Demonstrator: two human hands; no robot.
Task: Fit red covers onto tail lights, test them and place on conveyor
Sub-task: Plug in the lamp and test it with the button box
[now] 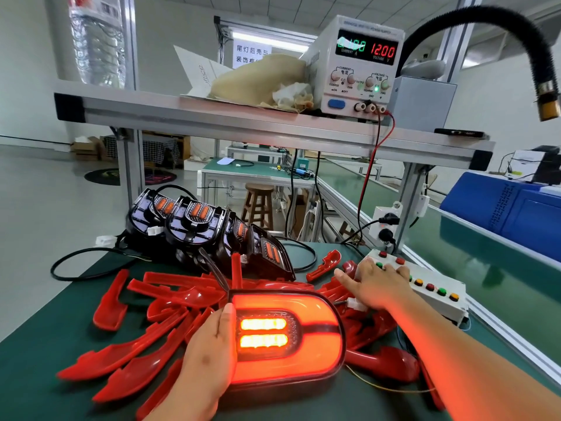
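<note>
A tail light (315, 338) with its red cover fitted glows red at the near centre of the green table, two bright bars lit inside it. My left hand (209, 357) grips its left edge, thumb lying over the rim. My right hand (376, 284) rests with straight fingers on the white button box (437, 294), fingertips on the buttons near its far end. Several loose red covers (142, 344) lie spread under and left of the lit light. A white connector (355, 303) sits just below my right wrist.
Several uncovered black tail lights (194, 226) with cables stand behind the covers. A power supply (361, 65) on the shelf reads 12.00 volts, red and black leads hanging down. The green conveyor (485, 247) runs along the right. A black flexible hose (543, 65) hangs top right.
</note>
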